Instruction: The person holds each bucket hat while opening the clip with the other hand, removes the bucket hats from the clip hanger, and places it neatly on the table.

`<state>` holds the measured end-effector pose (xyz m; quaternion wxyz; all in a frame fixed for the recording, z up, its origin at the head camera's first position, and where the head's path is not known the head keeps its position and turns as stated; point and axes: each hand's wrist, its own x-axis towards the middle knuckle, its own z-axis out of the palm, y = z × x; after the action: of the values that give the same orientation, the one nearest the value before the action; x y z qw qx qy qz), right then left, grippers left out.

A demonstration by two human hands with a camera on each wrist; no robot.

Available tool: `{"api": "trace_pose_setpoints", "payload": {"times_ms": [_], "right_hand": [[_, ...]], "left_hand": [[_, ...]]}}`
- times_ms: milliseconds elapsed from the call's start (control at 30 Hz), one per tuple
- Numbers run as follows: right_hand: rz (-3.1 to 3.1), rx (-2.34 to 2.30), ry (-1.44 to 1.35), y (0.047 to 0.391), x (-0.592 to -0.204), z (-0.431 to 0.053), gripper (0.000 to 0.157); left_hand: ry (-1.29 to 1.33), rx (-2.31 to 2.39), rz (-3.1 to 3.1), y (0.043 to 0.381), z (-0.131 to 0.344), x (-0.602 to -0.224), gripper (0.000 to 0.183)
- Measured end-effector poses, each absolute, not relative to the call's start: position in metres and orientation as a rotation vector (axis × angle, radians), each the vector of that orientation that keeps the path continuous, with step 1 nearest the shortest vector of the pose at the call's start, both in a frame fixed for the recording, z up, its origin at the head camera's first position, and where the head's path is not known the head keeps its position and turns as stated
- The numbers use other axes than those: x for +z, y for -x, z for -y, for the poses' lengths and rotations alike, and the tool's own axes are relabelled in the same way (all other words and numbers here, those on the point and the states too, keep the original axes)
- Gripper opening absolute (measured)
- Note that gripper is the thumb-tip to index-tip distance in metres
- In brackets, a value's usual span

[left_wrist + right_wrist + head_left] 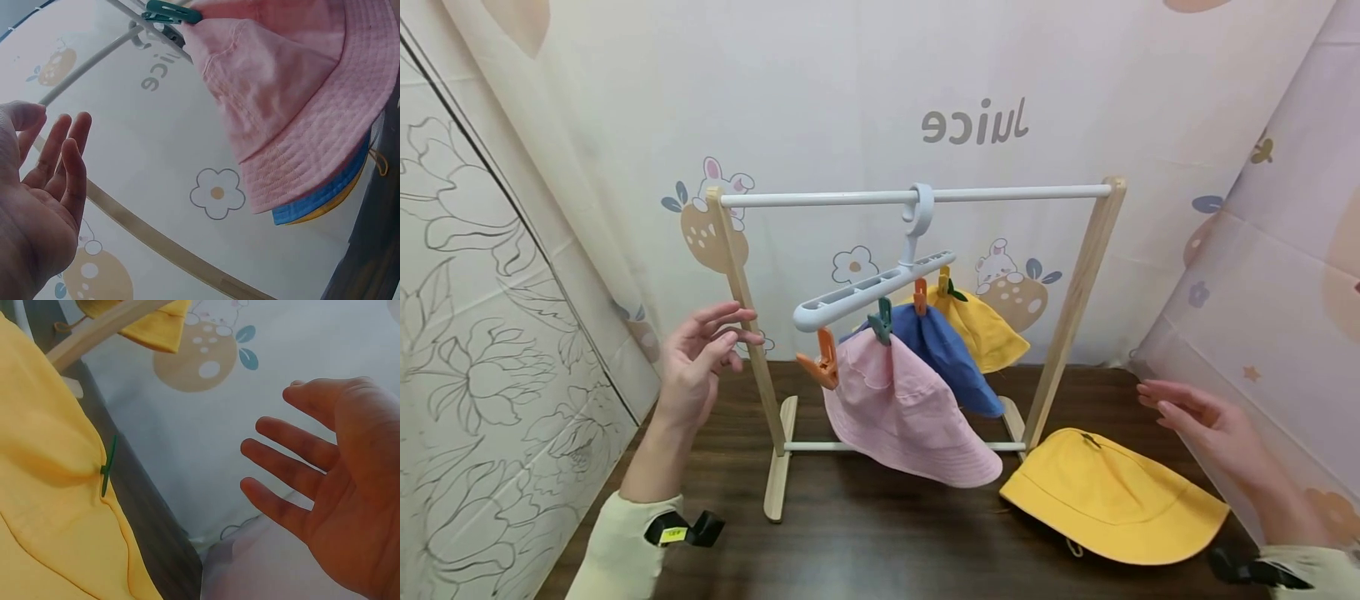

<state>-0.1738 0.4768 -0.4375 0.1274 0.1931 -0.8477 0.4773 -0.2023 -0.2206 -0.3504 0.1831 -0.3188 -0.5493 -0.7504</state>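
Observation:
My left hand (696, 358) is raised beside the rack's left post, fingers loosely bent and holding nothing. On the right, my right hand (1206, 425) hovers behind a yellow hat (1112, 500) that lies on the table; the right wrist view shows its fingers spread with nothing in them. A pale blue clip hanger (872, 287) hooks over the rack's top bar. From it hang a pink hat (910, 408) by a green clip (882, 321), a blue hat (943, 350) by an orange clip (920, 297), and another yellow hat (988, 333) by a yellow clip (943, 279).
An orange clip (822, 358) hangs at the hanger's near end, beside the pink hat. The rack has wooden posts (1078, 308) and a white top bar (820, 199). It stands on a dark wooden table (865, 542), with a printed curtain (820, 100) behind.

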Motion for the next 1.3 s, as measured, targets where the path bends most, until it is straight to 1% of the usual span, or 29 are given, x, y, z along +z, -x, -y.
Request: {"api": "trace_pose_setpoints", "payload": {"times_ms": [267, 400, 667, 900, 1300], "right_hand": [[2.309, 1.518, -0.558, 0.173, -0.434, -0.457, 0.036], [2.254, 1.614, -0.571, 0.171, -0.43, -0.449, 0.038], [2.238, 1.513, -0.612, 0.168, -0.423, -0.429, 0.037], [2.173, 1.585, -0.647, 0.166, -0.419, -0.416, 0.038], [2.104, 1.647, -0.678, 0.165, -0.414, -0.391, 0.039]], "left_hand": [[0.914, -2.12, 1.554, 0.204, 0.218, -0.353, 0.054], [0.896, -2.12, 1.576, 0.204, 0.217, -0.354, 0.053], [0.868, -2.138, 1.62, 0.205, 0.208, -0.362, 0.055], [0.853, -2.132, 1.634, 0.205, 0.207, -0.363, 0.053], [0.853, -2.141, 1.634, 0.206, 0.207, -0.366, 0.053]]}}
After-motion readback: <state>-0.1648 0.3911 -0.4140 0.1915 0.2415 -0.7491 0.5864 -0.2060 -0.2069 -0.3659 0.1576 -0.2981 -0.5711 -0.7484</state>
